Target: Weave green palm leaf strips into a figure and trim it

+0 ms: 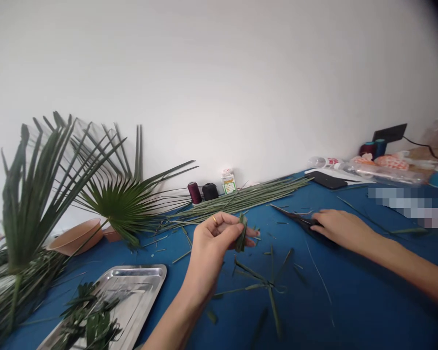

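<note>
Nearby at left, leaf pieces (99,326) lie in a metal tray (140,295); loose strips (274,310) litter the blue table (354,296) to its right. Beyond, the left hand (210,245) pinches a folded leaf (242,234), whose folds could spring open if that pinch slackened. Farther right, the right hand (341,227) touches a black tool (301,222); whether it clamps down, I cannot tell.

The single view looks out from the wearer's head, forward and down across a blue table (350,311) to the pale wall (219,73) behind, wide enough to take in both; the left hand (217,238) and right hand (334,226) appear near, mid-frame and right.
</note>
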Available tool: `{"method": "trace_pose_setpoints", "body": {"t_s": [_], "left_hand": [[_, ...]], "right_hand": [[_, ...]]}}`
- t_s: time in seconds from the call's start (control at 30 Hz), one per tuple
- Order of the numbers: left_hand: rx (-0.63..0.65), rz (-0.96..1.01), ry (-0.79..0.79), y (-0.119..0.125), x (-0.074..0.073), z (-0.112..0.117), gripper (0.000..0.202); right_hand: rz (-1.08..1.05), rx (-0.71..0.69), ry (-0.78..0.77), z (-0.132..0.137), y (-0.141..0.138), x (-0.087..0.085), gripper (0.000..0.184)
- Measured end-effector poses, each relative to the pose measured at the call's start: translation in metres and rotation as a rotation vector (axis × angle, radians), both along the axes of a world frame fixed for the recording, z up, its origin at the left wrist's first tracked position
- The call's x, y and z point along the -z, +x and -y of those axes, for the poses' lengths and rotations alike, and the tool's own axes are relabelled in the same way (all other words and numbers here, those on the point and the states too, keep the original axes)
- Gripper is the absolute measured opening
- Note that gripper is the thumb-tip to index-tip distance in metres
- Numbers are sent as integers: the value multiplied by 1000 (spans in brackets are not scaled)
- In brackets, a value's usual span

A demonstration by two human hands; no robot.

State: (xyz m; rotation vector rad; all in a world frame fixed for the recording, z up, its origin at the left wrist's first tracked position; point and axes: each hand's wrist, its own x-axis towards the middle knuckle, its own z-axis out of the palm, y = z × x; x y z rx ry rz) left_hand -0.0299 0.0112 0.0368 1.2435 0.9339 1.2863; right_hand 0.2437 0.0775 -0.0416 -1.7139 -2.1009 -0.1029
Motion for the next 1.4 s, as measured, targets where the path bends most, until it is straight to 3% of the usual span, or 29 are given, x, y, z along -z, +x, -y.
{"method": "trace_pose_setpoints", "body": {"t_s": [0.07, 0.17, 0.27, 0.33, 0.5, 0.63, 0.83, 1.03, 1.13, 1.4], "left_hand": [[89, -70, -30, 1, 5, -4, 7], [206, -134, -113, 2, 13, -12, 5], [286, -80, -200, 0, 20, -17, 3], [327, -51, -244, -2, 22, -19, 4], [366, -8, -317, -3, 23, -19, 6], [339, -32, -282, -1, 21, -18, 10], [130, -237, -97, 3, 18, -17, 22], [122, -328, -52, 0, 19, -17, 22], [89, -469, 112, -2, 19, -14, 14], [-13, -897, 853, -8, 29, -8, 26]], "right_hand": [[-69, -57, 18, 8, -17, -11, 26], [-216, -249, 13, 29, -54, -37, 32], [-561, -660, -138, 44, -84, -56, 33], [-725, -757, -224, 47, -94, -60, 21], [-936, -703, -396, 41, -98, -55, 21], [-950, -658, -334, 40, -98, -51, 16], [-917, -581, -181, 40, -95, -46, 12], [-912, -581, -169, 42, -92, -48, 13], [-962, -586, -246, 42, -90, -48, 16], [-1167, -614, -543, 36, -89, -43, 25]]}}
